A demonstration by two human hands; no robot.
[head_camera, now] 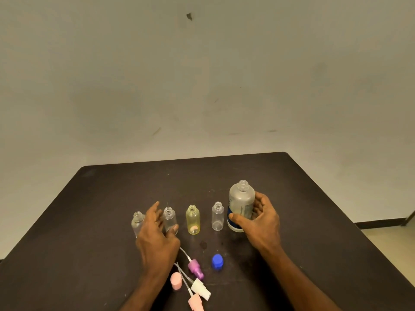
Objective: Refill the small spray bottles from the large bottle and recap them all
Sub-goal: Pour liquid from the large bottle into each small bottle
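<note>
Several small uncapped spray bottles stand in a row on the dark table [314, 221]: a clear one [137, 222] at the left, a second clear one [170, 218], a yellow one [193, 219] and another clear one [217, 216]. My left hand [157, 234] reaches between the two left bottles, fingers apart, thumb touching the second clear bottle. My right hand [261, 218] grips the large uncapped bottle [241, 203], which stands upright at the right end of the row.
Loose caps lie near the front: a blue cap [217, 261], a purple spray head [195, 268], a pink cap [176, 281], a white spray head [200, 288] and a pink spray head [195, 302]. A small wet spot [203, 244] marks the table. A pale wall stands behind.
</note>
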